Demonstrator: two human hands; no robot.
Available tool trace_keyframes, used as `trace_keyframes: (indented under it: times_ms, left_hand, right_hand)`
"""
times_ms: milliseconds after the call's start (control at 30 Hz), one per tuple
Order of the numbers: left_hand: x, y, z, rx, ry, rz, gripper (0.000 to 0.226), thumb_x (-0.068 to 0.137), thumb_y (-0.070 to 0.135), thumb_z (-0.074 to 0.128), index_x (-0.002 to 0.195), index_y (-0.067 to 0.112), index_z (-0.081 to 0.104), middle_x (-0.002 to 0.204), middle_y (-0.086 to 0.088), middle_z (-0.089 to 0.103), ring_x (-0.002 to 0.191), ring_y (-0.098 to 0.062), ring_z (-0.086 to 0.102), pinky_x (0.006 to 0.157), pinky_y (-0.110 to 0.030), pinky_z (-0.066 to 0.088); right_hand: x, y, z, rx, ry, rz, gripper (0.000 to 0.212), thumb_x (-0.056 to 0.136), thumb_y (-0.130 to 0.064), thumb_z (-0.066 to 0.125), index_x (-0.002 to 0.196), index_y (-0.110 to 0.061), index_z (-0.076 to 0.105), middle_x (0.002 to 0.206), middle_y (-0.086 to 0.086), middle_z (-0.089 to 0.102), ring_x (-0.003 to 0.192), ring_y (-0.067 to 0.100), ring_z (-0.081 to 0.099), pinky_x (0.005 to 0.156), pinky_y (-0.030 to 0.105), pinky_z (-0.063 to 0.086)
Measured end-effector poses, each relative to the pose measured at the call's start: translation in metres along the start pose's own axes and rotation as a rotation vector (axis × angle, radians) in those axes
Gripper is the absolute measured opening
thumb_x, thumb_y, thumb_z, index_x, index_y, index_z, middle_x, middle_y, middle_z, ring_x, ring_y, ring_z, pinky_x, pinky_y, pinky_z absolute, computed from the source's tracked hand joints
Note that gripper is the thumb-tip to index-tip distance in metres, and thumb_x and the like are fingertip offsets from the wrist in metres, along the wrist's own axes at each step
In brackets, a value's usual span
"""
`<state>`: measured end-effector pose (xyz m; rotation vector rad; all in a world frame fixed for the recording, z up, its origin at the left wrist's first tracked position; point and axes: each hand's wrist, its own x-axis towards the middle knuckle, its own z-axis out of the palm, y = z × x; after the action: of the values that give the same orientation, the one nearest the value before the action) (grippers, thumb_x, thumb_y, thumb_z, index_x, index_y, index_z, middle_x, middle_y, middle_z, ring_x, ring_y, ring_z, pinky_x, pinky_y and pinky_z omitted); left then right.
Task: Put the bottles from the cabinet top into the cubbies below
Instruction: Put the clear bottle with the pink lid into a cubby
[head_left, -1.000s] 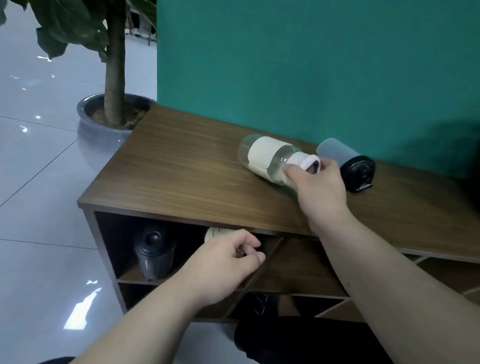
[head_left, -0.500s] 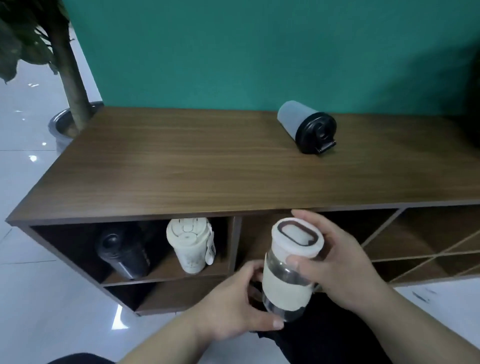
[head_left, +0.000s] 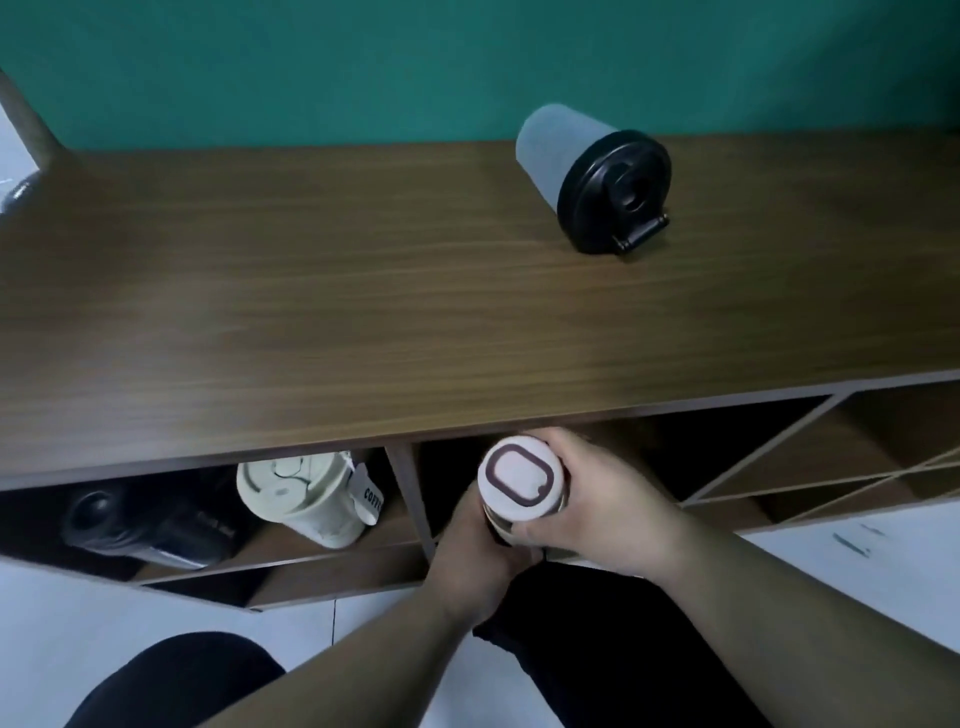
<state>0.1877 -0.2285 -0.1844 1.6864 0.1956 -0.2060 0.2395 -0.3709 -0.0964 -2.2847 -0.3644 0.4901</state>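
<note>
I hold a glass bottle with a white lid (head_left: 521, 477) at the mouth of the middle cubby, lid facing me. My left hand (head_left: 475, 556) grips its body from below and my right hand (head_left: 605, 512) wraps its right side near the lid. Most of the bottle's body is hidden by my hands. A grey bottle with a black lid (head_left: 592, 179) lies on its side on the wooden cabinet top (head_left: 311, 312), at the back right. In the left cubby lie a cream cup (head_left: 306, 496) and a black bottle (head_left: 140, 522).
A vertical divider (head_left: 410, 488) separates the left cubby from the middle one. Slanted dividers (head_left: 769, 441) cross the cubbies to the right. A teal wall (head_left: 311, 62) backs the cabinet. A plant pot's edge (head_left: 18, 195) shows at far left. White floor lies below.
My right hand lifted the glass bottle off the cabinet top and brought it down; my left hand joined it. Both now hold it at the middle cubby's opening.
</note>
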Motion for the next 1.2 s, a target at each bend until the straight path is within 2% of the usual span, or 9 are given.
trace_keyframes:
  times_ms: [100,167,233,367,567,733,900,1000,1200]
  left_hand:
    - [0.02,-0.016,0.001,0.027,0.1,-0.051,0.068,0.081,-0.022,0.073,0.112,0.037,0.059,0.098,0.043,0.073,0.099,0.021,0.067,0.081,-0.003,0.05]
    - [0.029,-0.024,0.001,0.05,0.161,-0.072,0.055,0.081,-0.002,0.08,0.117,0.037,0.064,0.108,0.026,0.079,0.108,0.007,0.071,0.089,-0.014,0.053]
    - [0.035,-0.025,0.002,0.07,0.185,-0.105,0.05,0.083,0.015,0.085,0.12,0.04,0.063,0.117,0.017,0.078,0.115,-0.003,0.071,0.1,-0.027,0.054]
    - [0.044,-0.022,0.002,0.207,0.195,-0.156,0.061,0.086,0.032,0.085,0.136,0.043,0.051,0.122,0.019,0.066,0.112,0.0,0.059,0.099,-0.023,0.044]
    - [0.048,-0.033,0.0,0.365,0.155,-0.2,0.063,0.094,0.026,0.074,0.15,0.028,0.046,0.144,0.008,0.063,0.137,-0.015,0.057,0.102,-0.018,0.037]
    - [0.047,-0.041,0.003,0.361,0.169,-0.187,0.06,0.093,0.025,0.072,0.148,0.035,0.049,0.14,0.011,0.066,0.133,-0.014,0.06,0.103,-0.023,0.041]
    - [0.049,-0.048,0.003,0.35,0.147,-0.175,0.064,0.09,0.023,0.075,0.148,0.035,0.049,0.14,0.011,0.065,0.132,-0.012,0.059,0.1,-0.02,0.037]
    - [0.051,-0.054,0.004,0.355,0.139,-0.133,0.065,0.089,0.024,0.078,0.145,0.041,0.049,0.134,0.02,0.064,0.126,-0.003,0.059,0.103,-0.019,0.037]
    - [0.05,-0.059,0.001,0.34,0.132,-0.119,0.065,0.089,0.019,0.073,0.138,0.054,0.045,0.119,0.028,0.061,0.116,0.001,0.059,0.098,-0.021,0.041]
  right_hand:
    - [0.023,0.001,0.004,-0.04,-0.012,-0.014,0.04,0.065,-0.034,0.088,0.1,-0.029,0.069,0.098,-0.015,0.074,0.091,-0.002,0.067,0.085,0.034,0.055]
    - [0.032,0.005,0.009,-0.028,0.002,-0.017,0.035,0.069,-0.037,0.085,0.1,-0.028,0.072,0.097,-0.015,0.076,0.091,0.0,0.069,0.085,0.037,0.056]
    - [0.038,0.008,0.013,0.046,0.064,-0.021,0.028,0.07,-0.039,0.083,0.095,-0.034,0.073,0.095,-0.022,0.075,0.093,-0.003,0.069,0.087,0.033,0.056]
    - [0.044,0.01,0.016,0.104,0.149,-0.022,0.028,0.072,-0.028,0.085,0.073,-0.046,0.063,0.08,-0.049,0.063,0.09,-0.018,0.062,0.083,0.011,0.048]
    - [0.051,0.024,0.022,0.112,0.127,0.089,0.023,0.069,-0.033,0.087,0.081,-0.041,0.069,0.089,-0.03,0.072,0.093,-0.007,0.067,0.089,0.029,0.055]
    - [0.046,0.024,0.02,0.045,0.103,0.088,0.029,0.068,-0.035,0.088,0.074,-0.046,0.061,0.082,-0.033,0.066,0.083,-0.021,0.06,0.077,0.012,0.05]
    - [0.046,0.028,0.027,0.028,0.171,0.095,0.037,0.063,-0.036,0.089,0.089,-0.04,0.063,0.091,-0.022,0.07,0.088,-0.007,0.065,0.071,0.006,0.047]
    - [0.043,0.028,0.035,0.045,0.256,0.131,0.059,0.055,-0.042,0.089,0.108,-0.035,0.061,0.108,-0.012,0.066,0.099,0.005,0.065,0.086,0.024,0.053]
    - [0.037,0.02,0.04,0.002,0.321,0.225,0.088,0.055,-0.041,0.091,0.13,-0.029,0.048,0.122,-0.007,0.052,0.116,0.015,0.058,0.092,0.031,0.05]
